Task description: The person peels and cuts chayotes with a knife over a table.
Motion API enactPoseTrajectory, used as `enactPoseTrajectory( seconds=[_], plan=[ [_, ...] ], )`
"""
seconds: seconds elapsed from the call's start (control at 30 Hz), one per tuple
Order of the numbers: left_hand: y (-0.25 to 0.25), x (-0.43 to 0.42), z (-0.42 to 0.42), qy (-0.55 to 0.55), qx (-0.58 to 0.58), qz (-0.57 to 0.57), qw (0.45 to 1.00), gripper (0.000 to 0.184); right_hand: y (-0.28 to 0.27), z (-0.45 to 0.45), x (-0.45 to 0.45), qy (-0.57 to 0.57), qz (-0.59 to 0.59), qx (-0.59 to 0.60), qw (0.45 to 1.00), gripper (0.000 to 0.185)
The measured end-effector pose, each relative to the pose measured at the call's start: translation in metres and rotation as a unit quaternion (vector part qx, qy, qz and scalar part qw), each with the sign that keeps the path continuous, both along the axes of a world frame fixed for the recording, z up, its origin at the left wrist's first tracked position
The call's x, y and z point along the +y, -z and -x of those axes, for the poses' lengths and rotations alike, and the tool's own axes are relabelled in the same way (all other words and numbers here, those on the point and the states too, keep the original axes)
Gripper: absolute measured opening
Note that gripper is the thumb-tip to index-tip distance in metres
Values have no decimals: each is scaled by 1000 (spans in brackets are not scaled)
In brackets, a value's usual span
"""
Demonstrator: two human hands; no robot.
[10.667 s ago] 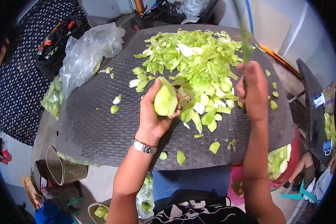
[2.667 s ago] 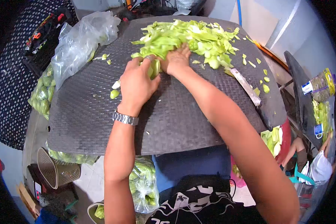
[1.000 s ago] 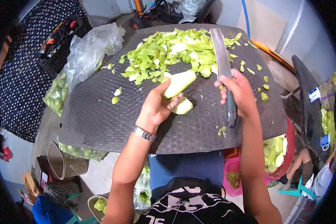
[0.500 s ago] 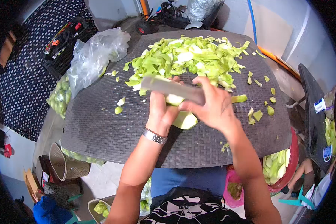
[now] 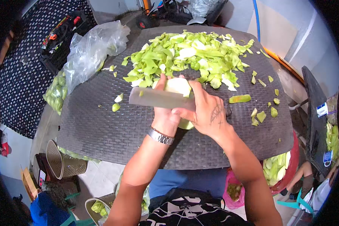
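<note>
My left hand (image 5: pixel 165 117) is closed around a peeled, pale green chayote (image 5: pixel 178 86), with its smooth whitish side facing up. My right hand (image 5: pixel 211 115) grips a broad-bladed cleaver (image 5: pixel 148 98); its handle is hidden in the fingers. The blade lies across in front of the chayote, over my left palm, with a small green scrap stuck on it. Whether the edge touches the chayote cannot be made out. Below the hands, another pale green piece (image 5: pixel 186 124) rests on the table, mostly covered. Beyond them spreads a heap of green peelings (image 5: pixel 192 52).
The dark woven-pattern table (image 5: pixel 101 139) carries loose scraps left and right, including a peel strip (image 5: pixel 240 98). A clear plastic bag (image 5: pixel 96 49) lies at its left edge. Below the right edge stands a red tub (image 5: pixel 294 150) of cut pieces. People sit at both lower sides.
The blurred cleaver has come down and left, and its blade now shows flat. My left hand has raised the chayote's pale side into view. The piece below is more covered.
</note>
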State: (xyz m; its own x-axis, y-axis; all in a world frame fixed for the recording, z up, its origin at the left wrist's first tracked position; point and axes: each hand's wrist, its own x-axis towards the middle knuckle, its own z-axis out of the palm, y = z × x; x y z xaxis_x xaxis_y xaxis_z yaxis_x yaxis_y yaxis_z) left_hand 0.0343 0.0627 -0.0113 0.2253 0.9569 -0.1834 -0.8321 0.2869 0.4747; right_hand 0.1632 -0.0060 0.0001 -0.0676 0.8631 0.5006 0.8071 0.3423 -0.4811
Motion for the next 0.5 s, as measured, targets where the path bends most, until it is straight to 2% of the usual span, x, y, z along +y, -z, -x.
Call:
enactPoseTrajectory(
  seconds=[0.1,0.2,0.3,0.33,0.4,0.43,0.47,0.5],
  plan=[
    [2,-1,-4,22,-60,43,997,26,-2,-9,3,-14,14,13,1000,77],
    [-3,0,-4,41,-67,71,994,24,2,-8,3,30,15,-10,999,71],
    [-6,1,-3,9,-34,45,998,22,-5,-4,1,84,9,-47,995,67],
    [-6,8,-2,53,-64,44,996,23,-2,-10,6,69,42,47,996,66],
    [1,12,1,41,-37,40,998,32,0,-34,16,42,158,227,960,66],
    [-9,9,3,45,-23,54,997,36,-7,-46,16,47,233,308,921,66],
    [-20,3,5,49,-11,69,996,39,-18,-58,11,59,351,371,858,66],
    [-27,0,5,52,0,84,995,43,-20,-62,10,82,298,317,897,60]
  ],
)
